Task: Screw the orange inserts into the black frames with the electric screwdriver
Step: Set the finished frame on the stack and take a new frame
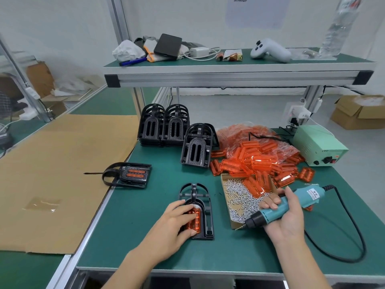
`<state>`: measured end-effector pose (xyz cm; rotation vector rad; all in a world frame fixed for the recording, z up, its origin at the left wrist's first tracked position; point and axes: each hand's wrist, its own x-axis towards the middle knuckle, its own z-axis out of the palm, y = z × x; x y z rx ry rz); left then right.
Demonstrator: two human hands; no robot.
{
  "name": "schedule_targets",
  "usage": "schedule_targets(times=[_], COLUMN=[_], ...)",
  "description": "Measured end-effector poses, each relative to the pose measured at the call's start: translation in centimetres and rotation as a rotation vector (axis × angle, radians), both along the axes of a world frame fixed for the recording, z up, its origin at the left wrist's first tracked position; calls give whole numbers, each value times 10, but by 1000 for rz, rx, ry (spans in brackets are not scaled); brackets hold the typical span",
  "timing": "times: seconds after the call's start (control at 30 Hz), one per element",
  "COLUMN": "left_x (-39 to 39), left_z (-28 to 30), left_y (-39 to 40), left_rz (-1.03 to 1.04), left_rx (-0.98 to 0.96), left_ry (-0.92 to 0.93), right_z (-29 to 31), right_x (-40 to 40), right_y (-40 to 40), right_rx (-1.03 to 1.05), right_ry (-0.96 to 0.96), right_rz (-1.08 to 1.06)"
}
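Orange insert [194, 221] is seated in a black frame [205, 213] lying flat on the green counter [145, 236], and is pressed down by the left hand [177, 221], whose fingers are spread flat over it rather than closed. To the right, apart from the frame, the electric screwdriver [287, 207] is clamped in the right hand [285, 215], its bit pointing left toward the frame. Just behind the tool, a box of screws [237, 197] and a heap of loose orange inserts [256, 161] are seen.
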<state>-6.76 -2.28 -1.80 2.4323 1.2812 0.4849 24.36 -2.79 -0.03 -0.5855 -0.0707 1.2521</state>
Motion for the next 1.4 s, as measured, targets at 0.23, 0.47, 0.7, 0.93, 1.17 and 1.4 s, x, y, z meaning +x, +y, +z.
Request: schedule_targets(times=[0.23, 0.47, 0.7, 0.93, 1.17, 1.4], left_x=[19, 24, 78, 161, 174, 159], left_z=[-12, -3, 39, 56, 57, 41], left_y=[1, 7, 22, 37, 36, 29], left_rz=[51, 94, 114, -12, -14, 52], left_rx=[136, 17, 144, 149, 119, 133], left_ry=[-53, -84, -262, 568, 634, 179], right_z=[0, 3, 6, 8, 6, 7], right_x=[0, -1, -2, -2, -2, -2], right_y=[1, 0, 0, -2, -1, 0], right_rx=[-5, -5, -4, -8, -12, -24], right_ry=[-4, -2, -7, -3, 0, -3], right_rz=[-6, -12, -10, -18, -17, -21])
